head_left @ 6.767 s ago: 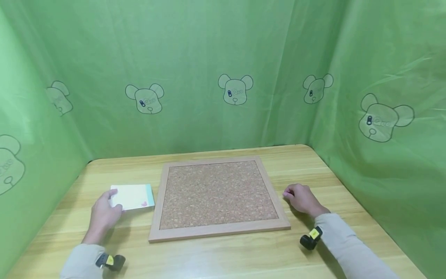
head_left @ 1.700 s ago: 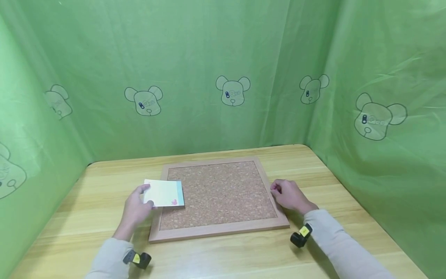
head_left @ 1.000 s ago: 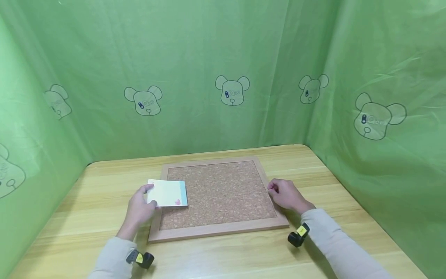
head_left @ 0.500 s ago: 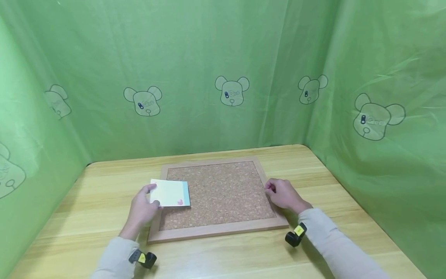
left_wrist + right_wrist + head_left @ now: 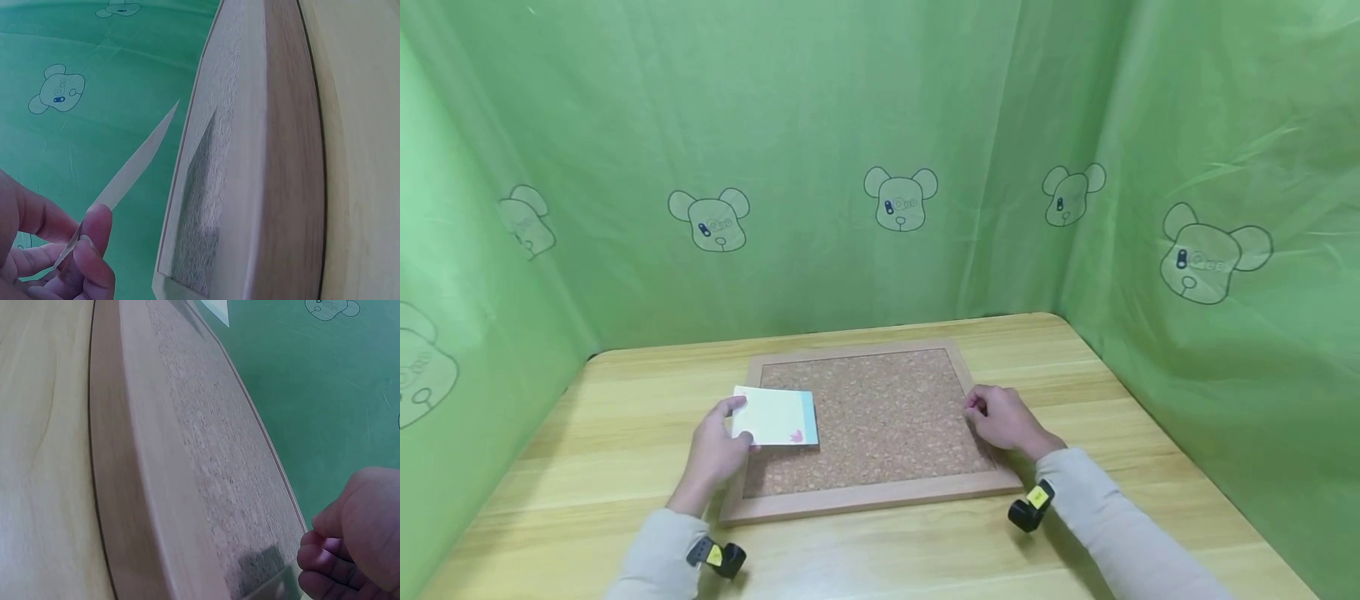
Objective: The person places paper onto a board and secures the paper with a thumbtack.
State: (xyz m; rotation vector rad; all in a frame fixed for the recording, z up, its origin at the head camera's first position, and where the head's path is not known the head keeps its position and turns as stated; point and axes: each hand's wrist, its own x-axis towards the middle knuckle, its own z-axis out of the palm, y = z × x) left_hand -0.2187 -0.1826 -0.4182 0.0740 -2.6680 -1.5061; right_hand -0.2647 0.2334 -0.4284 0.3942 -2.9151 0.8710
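A cream card [image 5: 771, 419], with a blue strip along its right end and a pink figure near one corner, is raised, tilted, above the left part of the framed corkboard [image 5: 887, 417] on the tabletop [image 5: 880, 554]. The left hand [image 5: 717, 450] pinches its left end. The right hand [image 5: 1006, 419], fingers curled narrowly, is at the corkboard's right side; its contents cannot be told.

Pale wooden table [image 5: 865, 557], framed corkboard [image 5: 887, 417] lying flat
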